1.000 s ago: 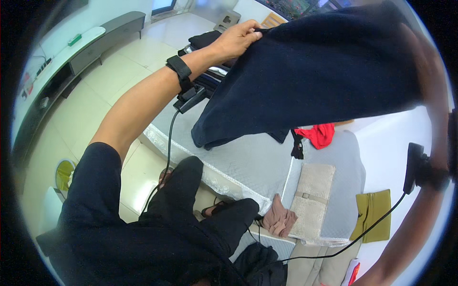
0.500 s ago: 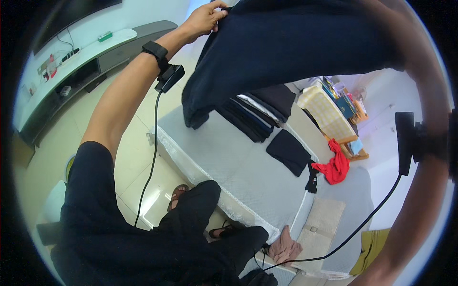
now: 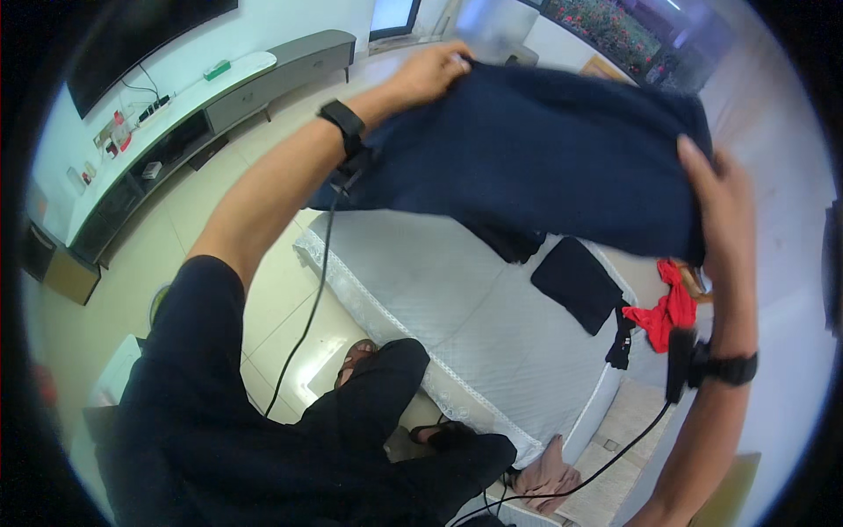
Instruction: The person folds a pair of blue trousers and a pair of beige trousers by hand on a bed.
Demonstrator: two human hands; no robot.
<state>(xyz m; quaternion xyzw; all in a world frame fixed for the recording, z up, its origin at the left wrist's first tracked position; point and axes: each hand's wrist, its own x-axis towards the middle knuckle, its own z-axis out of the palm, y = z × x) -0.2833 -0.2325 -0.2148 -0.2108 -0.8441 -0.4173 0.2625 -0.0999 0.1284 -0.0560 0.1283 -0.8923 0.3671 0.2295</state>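
Note:
A wide dark navy garment [image 3: 544, 158] is stretched out in the air between my two hands, over the far part of the mattress. My left hand [image 3: 432, 74] pinches its upper left corner. At its right edge, my right hand [image 3: 727, 198], slightly blurred, grips it with the thumb in front. Whether it is trousers or a top I cannot tell. Below, a folded black garment [image 3: 575, 285] lies flat on the grey mattress [image 3: 474, 307]. The edge of another dark pile [image 3: 511, 244] peeks out beneath the held garment, which hides the rest.
A red cloth [image 3: 672, 309] and a small black item [image 3: 621, 338] lie at the mattress's right edge. A crumpled pinkish-beige cloth [image 3: 546, 479] is near its close corner. Cables [image 3: 306, 329] hang from both wrist straps. A long TV bench [image 3: 299, 63] runs along the left wall.
The navy garment has come lower and flatter, and both hands have moved down with it; the right one has come inward into clear view. My view has tilted up, showing a window.

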